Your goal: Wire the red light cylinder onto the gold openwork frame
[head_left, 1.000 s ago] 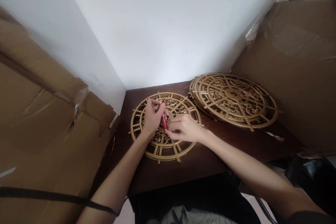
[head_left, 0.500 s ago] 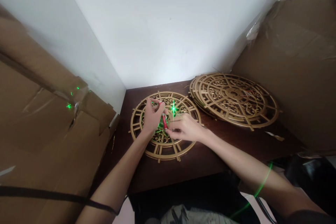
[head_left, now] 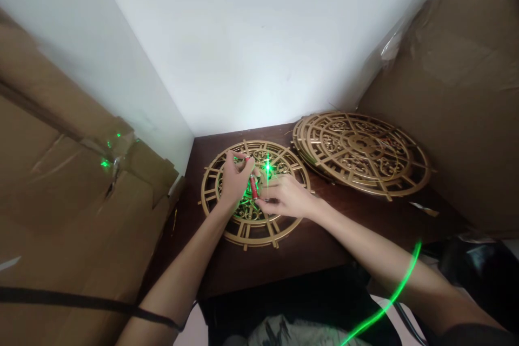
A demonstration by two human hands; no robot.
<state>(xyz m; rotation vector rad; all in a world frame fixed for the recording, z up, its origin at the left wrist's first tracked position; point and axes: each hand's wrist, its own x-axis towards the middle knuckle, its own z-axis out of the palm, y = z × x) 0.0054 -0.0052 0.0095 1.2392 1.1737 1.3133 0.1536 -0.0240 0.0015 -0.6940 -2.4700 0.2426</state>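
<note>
The left hand (head_left: 236,177) pinches a tube (head_left: 254,189); the right hand (head_left: 284,197) apparently grips it too. Beneath them lies a wheel (head_left: 253,224).

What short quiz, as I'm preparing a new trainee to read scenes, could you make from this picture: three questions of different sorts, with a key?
1. Multiple choice: what colour is the small cylinder at the fingertips of the left hand and the right hand?
a) blue
b) red
c) white

2. True or false: the pile of round gold frames lies to the right of the gold latticework under the hands.

3. Fill the gap: in the picture, a bright ____ streak of light crosses the right forearm.

Key: 1. b; 2. true; 3. green.
</note>
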